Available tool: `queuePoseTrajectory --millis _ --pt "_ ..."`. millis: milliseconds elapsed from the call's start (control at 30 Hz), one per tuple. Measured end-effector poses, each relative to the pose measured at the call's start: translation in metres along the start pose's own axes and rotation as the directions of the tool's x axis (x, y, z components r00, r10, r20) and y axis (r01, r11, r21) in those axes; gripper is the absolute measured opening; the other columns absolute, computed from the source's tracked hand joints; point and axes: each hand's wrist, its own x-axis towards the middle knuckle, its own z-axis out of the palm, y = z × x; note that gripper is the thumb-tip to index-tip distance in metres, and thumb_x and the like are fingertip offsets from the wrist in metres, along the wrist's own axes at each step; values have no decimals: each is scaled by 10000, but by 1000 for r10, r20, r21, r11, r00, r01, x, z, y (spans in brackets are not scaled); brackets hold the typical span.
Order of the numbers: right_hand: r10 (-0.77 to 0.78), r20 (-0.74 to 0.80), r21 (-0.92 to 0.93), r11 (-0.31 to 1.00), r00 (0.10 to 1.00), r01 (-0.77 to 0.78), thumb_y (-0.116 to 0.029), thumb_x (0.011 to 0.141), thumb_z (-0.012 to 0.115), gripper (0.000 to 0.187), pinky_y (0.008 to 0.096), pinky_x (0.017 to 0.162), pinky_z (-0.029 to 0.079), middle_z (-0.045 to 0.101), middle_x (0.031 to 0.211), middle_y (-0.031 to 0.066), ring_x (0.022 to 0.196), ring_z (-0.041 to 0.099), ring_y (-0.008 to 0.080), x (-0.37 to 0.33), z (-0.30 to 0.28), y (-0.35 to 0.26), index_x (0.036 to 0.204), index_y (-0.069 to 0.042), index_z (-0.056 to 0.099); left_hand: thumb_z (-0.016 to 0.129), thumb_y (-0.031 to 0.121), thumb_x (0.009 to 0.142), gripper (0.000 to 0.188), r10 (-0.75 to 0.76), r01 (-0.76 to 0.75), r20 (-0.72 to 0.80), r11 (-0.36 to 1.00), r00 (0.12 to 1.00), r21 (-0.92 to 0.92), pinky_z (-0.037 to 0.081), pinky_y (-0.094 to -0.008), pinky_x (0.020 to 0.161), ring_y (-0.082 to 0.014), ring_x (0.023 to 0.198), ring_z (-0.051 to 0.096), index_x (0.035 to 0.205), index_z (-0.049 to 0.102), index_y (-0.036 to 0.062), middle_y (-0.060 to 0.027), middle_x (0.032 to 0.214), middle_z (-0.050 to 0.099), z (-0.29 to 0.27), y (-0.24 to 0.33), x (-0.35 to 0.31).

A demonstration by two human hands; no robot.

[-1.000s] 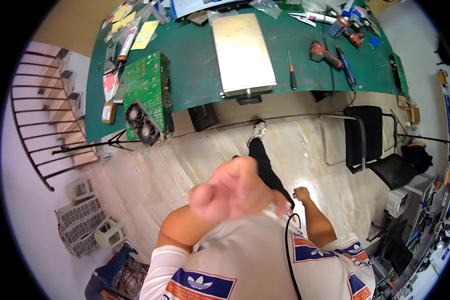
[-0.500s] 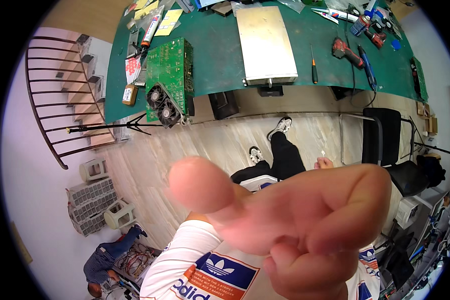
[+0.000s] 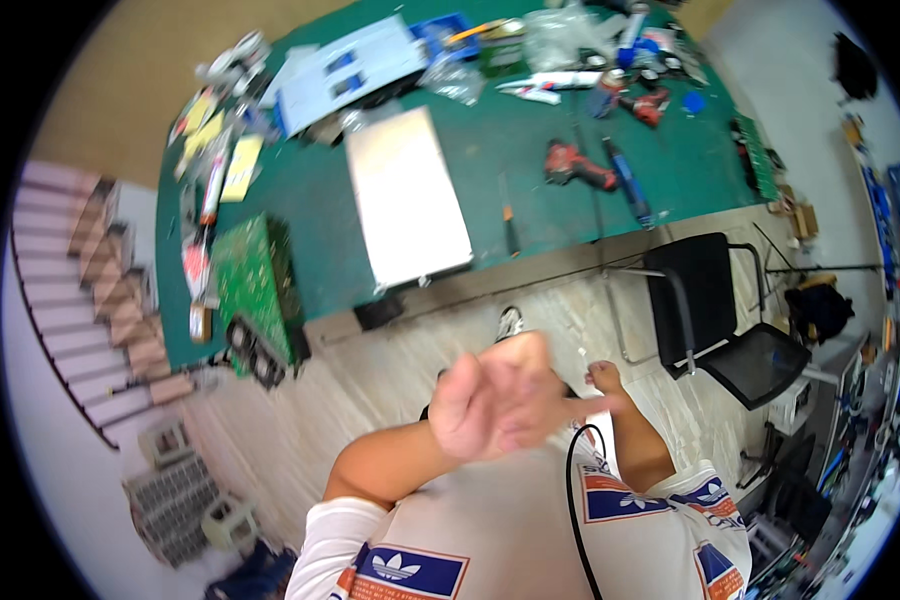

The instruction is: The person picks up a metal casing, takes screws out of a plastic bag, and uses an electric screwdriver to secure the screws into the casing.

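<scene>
The left hand (image 3: 495, 405) has dropped back from the camera, fingers loosely curled on nothing, with the right hand (image 3: 607, 380) empty beside a black cable (image 3: 572, 500).

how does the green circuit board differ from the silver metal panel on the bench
The green circuit board lies at the bench's left front corner, partly past the edge; the silver metal panel lies near the middle, its near end at the front edge. The board is dark green and crowded with parts; the panel is plain, pale and bare. The board looks smaller than the panel. Both are flat rectangles lying on the green bench top, and neither hand touches them.
</scene>
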Motion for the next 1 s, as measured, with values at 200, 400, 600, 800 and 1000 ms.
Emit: queuePoseTrajectory --millis 200,400,600,800,1000 --pt "-104 42 179 979 994 95 -203 908 617 191 294 594 523 691 712 65 666 679 151 34 15 -140 909 -36 708 587 171 1023 140 -29 595 -686 526 727 608 537 -421 946 -124 654 612 993 572 36 -19 728 599 -110 -10 -21" --pt "-118 131 -217 965 984 145 -246 951 598 253 306 524 518 684 690 81 580 654 162 78 13 -151 802 -62 687 650 214 916 290 281 641 -576 -352 767 682 540 -456 875 -373 930 690 1062 661 -37 -257 1044 693 -150 17 -94" --pt "180 226 -274 955 957 -115 -152 942 593 134 379 508 553 690 758 122 576 669 228 72 41 -141 976 -38 655 640 238 914 365 410 769 -652 -276 637 577 536 -465 868 -422 955 673 1132 667 -54 -268 1032 699 -162 49 -158" --pt "20 262 -334 940 965 72 -228 923 652 187 356 520 506 679 740 86 616 682 209 77 81 -193 911 -43 672 635 235 921 374 513 765 -618 -127 595 632 553 -472 831 -414 899 700 1137 664 -69 -256 918 714 -156 79 -207" --pt "-493 244 -583 614 835 533 -523 925 643 647 489 626 448 560 576 220 561 594 339 36 172 -264 595 31 583 688 290 904 364 612 732 -516 -157 599 663 497 -474 616 -404 630 614 707 590 0 -216 681 627 -165 121 -269"
